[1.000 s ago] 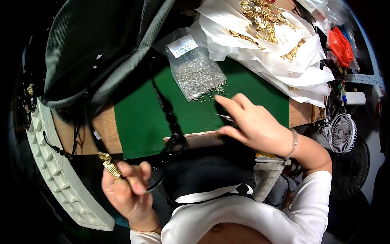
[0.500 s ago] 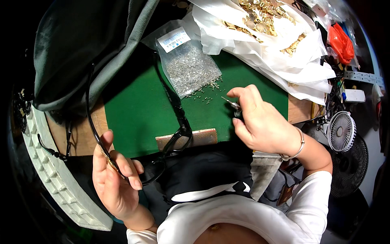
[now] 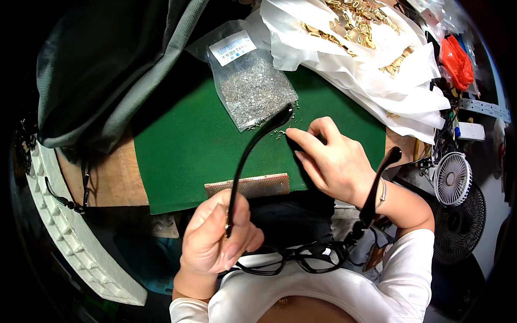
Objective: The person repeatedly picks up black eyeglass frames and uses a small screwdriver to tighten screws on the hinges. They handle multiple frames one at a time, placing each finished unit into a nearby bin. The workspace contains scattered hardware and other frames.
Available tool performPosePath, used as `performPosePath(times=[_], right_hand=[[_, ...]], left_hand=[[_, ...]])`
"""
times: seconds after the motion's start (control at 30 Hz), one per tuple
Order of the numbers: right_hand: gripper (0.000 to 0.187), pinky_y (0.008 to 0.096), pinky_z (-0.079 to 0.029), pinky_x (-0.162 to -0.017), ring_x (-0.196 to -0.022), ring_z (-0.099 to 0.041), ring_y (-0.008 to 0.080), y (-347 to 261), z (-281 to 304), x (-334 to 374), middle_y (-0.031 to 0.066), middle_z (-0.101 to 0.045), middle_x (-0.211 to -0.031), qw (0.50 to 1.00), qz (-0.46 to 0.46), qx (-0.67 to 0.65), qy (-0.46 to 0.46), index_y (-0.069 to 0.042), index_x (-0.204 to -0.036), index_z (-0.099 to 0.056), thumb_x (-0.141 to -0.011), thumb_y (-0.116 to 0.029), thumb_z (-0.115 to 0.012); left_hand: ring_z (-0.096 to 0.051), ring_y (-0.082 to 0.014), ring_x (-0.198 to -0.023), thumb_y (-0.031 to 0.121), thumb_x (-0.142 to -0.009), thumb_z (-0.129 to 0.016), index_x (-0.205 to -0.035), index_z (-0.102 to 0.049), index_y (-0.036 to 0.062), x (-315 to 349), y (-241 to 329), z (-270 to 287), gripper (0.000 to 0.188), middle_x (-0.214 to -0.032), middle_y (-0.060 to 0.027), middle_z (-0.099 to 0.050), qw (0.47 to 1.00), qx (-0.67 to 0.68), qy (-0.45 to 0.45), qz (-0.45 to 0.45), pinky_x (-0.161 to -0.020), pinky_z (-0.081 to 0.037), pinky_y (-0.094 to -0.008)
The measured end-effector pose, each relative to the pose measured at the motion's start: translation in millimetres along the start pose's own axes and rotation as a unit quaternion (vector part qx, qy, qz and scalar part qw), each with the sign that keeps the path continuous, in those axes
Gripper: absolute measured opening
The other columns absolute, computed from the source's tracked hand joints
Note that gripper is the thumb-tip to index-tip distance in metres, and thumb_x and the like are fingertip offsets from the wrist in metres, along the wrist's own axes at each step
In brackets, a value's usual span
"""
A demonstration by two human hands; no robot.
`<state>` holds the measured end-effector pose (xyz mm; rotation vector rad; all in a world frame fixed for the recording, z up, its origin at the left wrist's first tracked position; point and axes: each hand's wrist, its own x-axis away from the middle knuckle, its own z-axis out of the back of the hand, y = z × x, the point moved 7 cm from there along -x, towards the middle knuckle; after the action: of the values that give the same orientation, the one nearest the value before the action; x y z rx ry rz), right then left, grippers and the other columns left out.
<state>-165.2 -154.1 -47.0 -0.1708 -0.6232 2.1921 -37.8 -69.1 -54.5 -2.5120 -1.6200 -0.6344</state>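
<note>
My left hand [image 3: 218,234], at the lower middle, is closed around the hinge end of one temple of a pair of black eyeglasses [image 3: 318,262]. That temple arcs upward over the green mat [image 3: 177,145]; the lenses hang close to my white shirt, and the other temple rises past my right wrist. My right hand [image 3: 339,156] rests low over the mat with curled fingers. Its index fingertip is at a few loose tiny silver screws [image 3: 279,134], and the inside of the hand is hidden. Beyond them lies a clear plastic bag [image 3: 253,94] full of such screws.
White paper [image 3: 355,81] with gold-coloured metal parts [image 3: 355,27] covers the back right. A grey-edged black cloth [image 3: 107,81] is heaped at the left. A textured metal strip [image 3: 253,185] lies at the mat's near edge. Fans [image 3: 452,177] stand at the right.
My left hand has moved right and turned the eyeglasses, so the lenses now hang near my shirt. My right fingers have shifted left to the loose screws; the small pointed tool in them is no longer visible.
</note>
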Motion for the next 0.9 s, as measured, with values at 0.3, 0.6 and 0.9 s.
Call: performPosePath(times=[0.3, 0.6, 0.9], right_hand=[[0.038, 0.0316, -0.047, -0.051, -0.061, -0.055, 0.0236, -1, -4, 1, 0.0101, -0.047, -0.084, 0.999, 0.012, 0.053, -0.005, -0.009, -0.107, -0.052, -0.07, -0.006, -0.06], [0.042, 0.0232, -0.041, -0.041, -0.048, -0.045, 0.0144, -10, -14, -1, 0.0072, -0.044, -0.078, 0.977, 0.09, 0.192, -0.002, -0.006, -0.107, -0.05, -0.066, -0.01, -0.052], [0.043, 0.0259, -0.044, -0.044, -0.051, -0.046, 0.0166, -14, -13, 0, 0.0084, -0.044, -0.081, 0.978, 0.097, 0.185, -0.013, -0.005, -0.109, -0.05, -0.066, -0.007, -0.051]], left_hand=[[-0.033, -0.0056, -0.036, 0.026, -0.092, -0.034, -0.098, -0.043, 0.0012, -3, -6, 13, 0.027, -0.049, 0.0006, -0.041, 0.997, 0.06, 0.013, 0.037, -0.047, -0.031, -0.0204], [-0.033, -0.0052, -0.038, 0.023, -0.093, -0.031, -0.122, -0.037, 0.002, -6, -9, 19, 0.036, -0.05, 0.0012, -0.039, 0.999, 0.023, 0.021, 0.035, -0.048, -0.033, -0.0208], [-0.032, -0.0048, -0.037, 0.025, -0.093, -0.031, -0.123, -0.038, 0.0062, -2, -9, 28, 0.035, -0.052, 0.0028, -0.039, 0.997, 0.054, 0.036, 0.052, -0.05, -0.035, -0.0211]])
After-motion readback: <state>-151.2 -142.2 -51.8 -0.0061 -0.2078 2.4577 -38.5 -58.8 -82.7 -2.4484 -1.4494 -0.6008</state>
